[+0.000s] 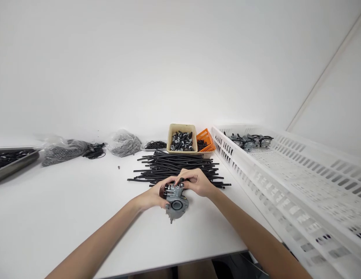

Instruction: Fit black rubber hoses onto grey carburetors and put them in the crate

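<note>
A grey metal carburetor (177, 204) is held just above the table, its round bore turned toward me. My left hand (155, 195) grips it from the left side, thumb near the bore and fingers behind the body. At the carburetor's top, my right hand (196, 182) has thumb and fingers closed on a small black cap (180, 181), which sits at or against the upper opening; whether it is seated cannot be made out. Just behind both hands lies a spread pile of black rubber hoses (174, 166).
A cream bin (182, 126) of metal-and-black caps and an orange basket (209, 141) stand at the back. A large white crate (256, 170) with several carburetors (247, 142) is on the right. Plastic bags (123, 143) and a metal tray (16, 167) line the left.
</note>
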Motion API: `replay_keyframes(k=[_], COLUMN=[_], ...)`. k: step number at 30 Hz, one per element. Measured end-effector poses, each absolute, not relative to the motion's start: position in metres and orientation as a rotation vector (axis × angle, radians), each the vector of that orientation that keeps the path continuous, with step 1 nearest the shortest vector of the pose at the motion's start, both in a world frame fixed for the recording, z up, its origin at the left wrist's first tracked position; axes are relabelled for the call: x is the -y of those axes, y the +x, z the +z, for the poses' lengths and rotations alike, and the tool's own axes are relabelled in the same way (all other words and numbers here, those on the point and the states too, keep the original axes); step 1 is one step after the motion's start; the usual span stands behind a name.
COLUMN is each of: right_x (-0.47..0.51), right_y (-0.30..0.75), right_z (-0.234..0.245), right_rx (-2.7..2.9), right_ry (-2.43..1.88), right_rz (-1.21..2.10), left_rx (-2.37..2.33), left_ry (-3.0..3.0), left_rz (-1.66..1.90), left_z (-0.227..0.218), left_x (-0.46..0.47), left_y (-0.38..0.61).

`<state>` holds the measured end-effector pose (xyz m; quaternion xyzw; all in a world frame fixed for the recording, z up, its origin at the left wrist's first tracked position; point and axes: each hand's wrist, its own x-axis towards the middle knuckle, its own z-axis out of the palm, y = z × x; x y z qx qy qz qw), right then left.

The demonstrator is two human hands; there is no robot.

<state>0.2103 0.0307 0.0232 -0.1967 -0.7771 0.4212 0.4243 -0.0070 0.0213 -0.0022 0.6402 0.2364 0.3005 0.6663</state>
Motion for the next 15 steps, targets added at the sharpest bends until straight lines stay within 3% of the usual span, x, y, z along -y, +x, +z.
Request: replay_keyframes(k=[8,15], right_x=[-0.026,-0.028], right_y=[0.207,0.205], right_z=[0.022,0.022], right_rx=[1.866,1.947], right_ry=[-0.489,-0.499], right_rz=[1.196,1.136], left_rx=[-0.378,-0.475], left_ry=[1.147,1.129], left_rz=[0.482,0.625], left_z=[-0.007,-0.014], left_x=[-0.018,-0.011], left_y=[-0.007,-0.004])
